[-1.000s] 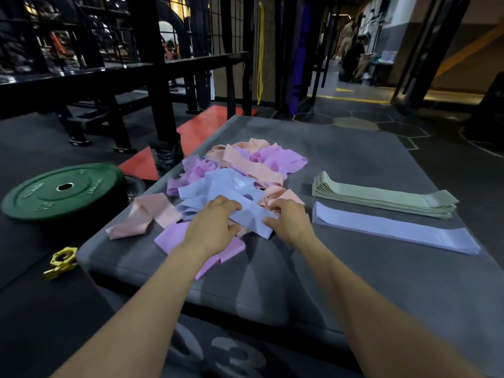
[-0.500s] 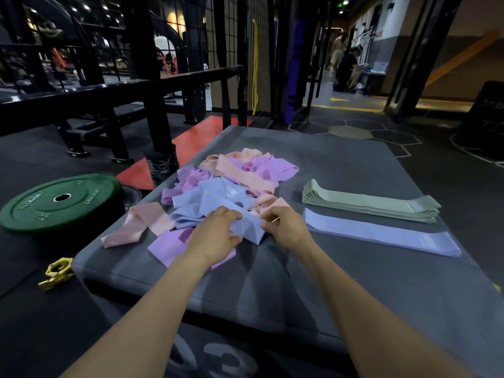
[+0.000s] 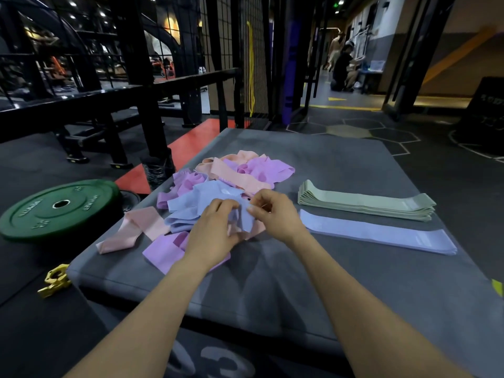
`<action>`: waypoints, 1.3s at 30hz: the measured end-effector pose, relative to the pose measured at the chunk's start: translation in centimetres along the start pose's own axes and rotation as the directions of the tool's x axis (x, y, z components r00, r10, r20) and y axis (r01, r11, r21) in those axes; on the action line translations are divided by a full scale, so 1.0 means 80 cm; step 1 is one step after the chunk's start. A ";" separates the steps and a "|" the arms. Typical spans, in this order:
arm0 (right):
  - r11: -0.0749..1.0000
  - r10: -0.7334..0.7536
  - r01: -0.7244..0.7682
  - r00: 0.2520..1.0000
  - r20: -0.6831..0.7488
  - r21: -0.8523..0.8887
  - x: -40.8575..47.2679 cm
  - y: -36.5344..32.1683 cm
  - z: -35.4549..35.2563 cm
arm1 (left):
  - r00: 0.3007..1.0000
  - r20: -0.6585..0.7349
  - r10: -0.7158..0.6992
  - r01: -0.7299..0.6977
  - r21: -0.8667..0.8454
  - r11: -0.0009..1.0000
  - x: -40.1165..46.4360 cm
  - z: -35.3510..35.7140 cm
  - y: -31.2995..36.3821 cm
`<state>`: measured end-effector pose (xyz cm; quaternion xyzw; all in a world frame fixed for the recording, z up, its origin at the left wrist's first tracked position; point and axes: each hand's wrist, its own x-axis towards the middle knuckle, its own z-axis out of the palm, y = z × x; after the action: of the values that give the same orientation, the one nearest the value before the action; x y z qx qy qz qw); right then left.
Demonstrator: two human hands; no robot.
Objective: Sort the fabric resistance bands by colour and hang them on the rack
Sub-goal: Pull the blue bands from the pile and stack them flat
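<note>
- While the rack itself cannot be picked out for certain, the sorting step is plainly the one in hand, and nothing has been hung yet.
- By the left edge of the grey mat (image 3: 341,170), one pink band (image 3: 136,227) trails loose toward the near-left corner.
- Behind it the mixed heap (image 3: 229,175) lies in a tangle of lilac, peach and blue; I can't count its bands reliably.
- At the heap's near side, the left hand (image 3: 212,236) has its fingers curled into a blue band (image 3: 242,218), gripping the cloth.
- Just beside it, the right hand (image 3: 275,214) pinches the same band's upper edge between thumb and fingertips.
- Next, I judge, the band must be pulled free of the tangle, flattened, and laid on the matching pile.
- Toward the right edge lie two sorted lots: a green stack (image 3: 365,204) of several bands, farther back, and a flat blue pile (image 3: 381,233) nearer, its number unclear.
- Off the mat to the left, one green weight plate (image 3: 58,207) and one yellow collar (image 3: 56,279) sit on the floor.
</note>
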<state>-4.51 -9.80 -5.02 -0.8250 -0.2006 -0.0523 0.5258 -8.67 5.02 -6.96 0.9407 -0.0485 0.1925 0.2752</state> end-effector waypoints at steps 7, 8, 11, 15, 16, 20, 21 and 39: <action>0.847 0.036 -0.023 0.999 -0.014 0.531 -0.014 -0.022 -0.033 | 0.972 -0.223 0.069 -0.102 -0.137 0.985 0.005 -0.003 0.038; 0.801 0.056 -0.030 0.998 -0.024 0.598 -0.017 -0.022 -0.039 | 0.977 -0.207 0.051 -0.095 -0.207 0.974 0.006 -0.003 0.045; 0.688 0.085 -0.024 0.995 -0.047 0.725 -0.023 -0.022 -0.051 | 0.990 -0.140 0.010 -0.072 -0.444 0.893 0.010 -0.003 0.067; 0.646 0.102 -0.010 0.992 -0.073 0.764 -0.033 -0.025 -0.067 | 0.995 -0.015 -0.101 0.061 -0.701 0.710 0.016 0.002 0.086; 0.654 0.100 -0.004 0.992 -0.082 0.757 -0.035 -0.025 -0.072 | 0.989 0.024 -0.146 0.111 -0.772 0.626 0.017 0.004 0.090; 0.777 0.092 -0.008 0.991 -0.101 0.630 -0.043 -0.021 -0.089 | 0.964 0.119 -0.238 0.202 -0.909 0.364 0.018 0.002 0.106; 0.813 0.090 -0.019 0.992 -0.093 0.582 -0.045 -0.019 -0.091 | 0.963 0.136 -0.232 0.208 -0.924 0.320 0.017 0.001 0.110; 0.872 0.102 0.096 0.923 -0.370 0.480 -0.069 -0.012 -0.142 | 0.992 0.108 0.064 0.047 -0.795 0.605 0.014 0.029 0.163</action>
<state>-8.49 -21.08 -0.83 -0.6387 -0.0992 -0.1595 0.7462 -9.40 -7.16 -1.80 0.7303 -0.1506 0.0930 0.6598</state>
